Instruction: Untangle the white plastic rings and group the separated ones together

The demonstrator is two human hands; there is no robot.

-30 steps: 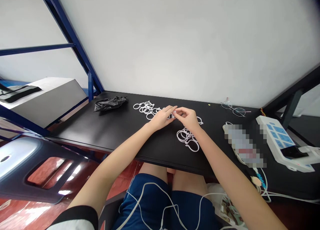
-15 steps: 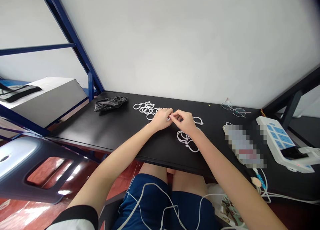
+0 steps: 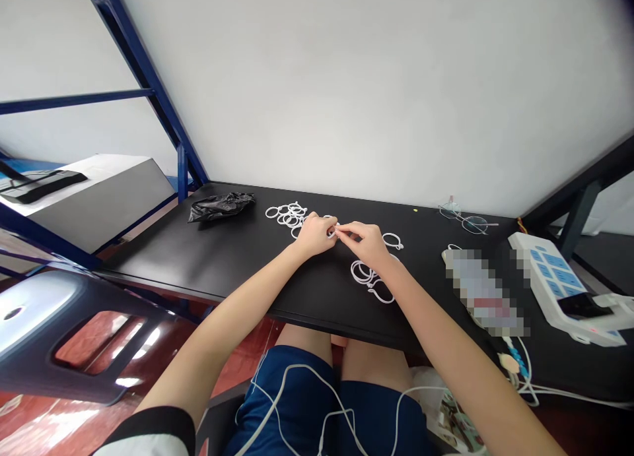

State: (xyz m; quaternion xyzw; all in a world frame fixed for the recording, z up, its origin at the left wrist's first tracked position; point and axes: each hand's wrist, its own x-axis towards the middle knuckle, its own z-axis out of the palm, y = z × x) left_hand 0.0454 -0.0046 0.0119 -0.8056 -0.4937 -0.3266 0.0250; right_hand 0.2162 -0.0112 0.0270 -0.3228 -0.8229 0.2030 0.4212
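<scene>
My left hand (image 3: 317, 235) and my right hand (image 3: 365, 241) meet over the middle of the black desk, fingertips pinched together. Between them they grip a white ring (image 3: 331, 231), mostly covered by the fingers. Left of my left hand lies a heap of thin white rings (image 3: 290, 215), some with small end loops. More white rings (image 3: 364, 271) lie under and beside my right wrist, and a single white ring (image 3: 393, 240) rests just right of that hand.
A crumpled black plastic bag (image 3: 221, 206) sits on the desk (image 3: 208, 258) at left. To the right are eyeglasses (image 3: 463, 217), a phone (image 3: 483, 294) with cables, and a white power strip (image 3: 555, 278). A plastic stool (image 3: 74, 337) stands left; white cords cross my lap.
The fingers of my left hand have shifted slightly and opened a little around the white ring, so more of it shows. My right hand keeps its pinch.
</scene>
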